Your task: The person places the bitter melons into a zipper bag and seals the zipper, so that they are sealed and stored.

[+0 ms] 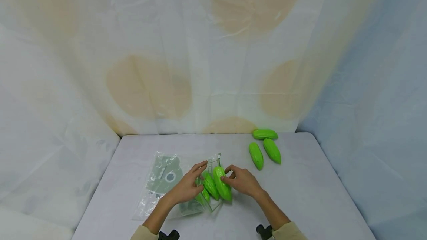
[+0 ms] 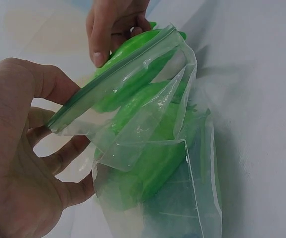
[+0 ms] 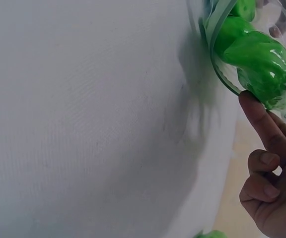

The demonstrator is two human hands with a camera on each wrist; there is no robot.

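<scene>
My left hand grips the green zip edge of a clear plastic zip bag, thumb on one side and fingers behind. Several bumpy green gourds, like bitter melons, lie inside; one gourd shows through the plastic. The bag's mouth stands open toward the right. There, my right hand holds another green gourd between thumb and fingers, overlapping the opening. In the right wrist view the right hand has a fingertip right at the zip rim, below the shiny gourd.
Three more green gourds lie at the back right of the white table: one gourd by the far edge, a second and a third nearer. A patterned curtain hangs behind the table and along both sides.
</scene>
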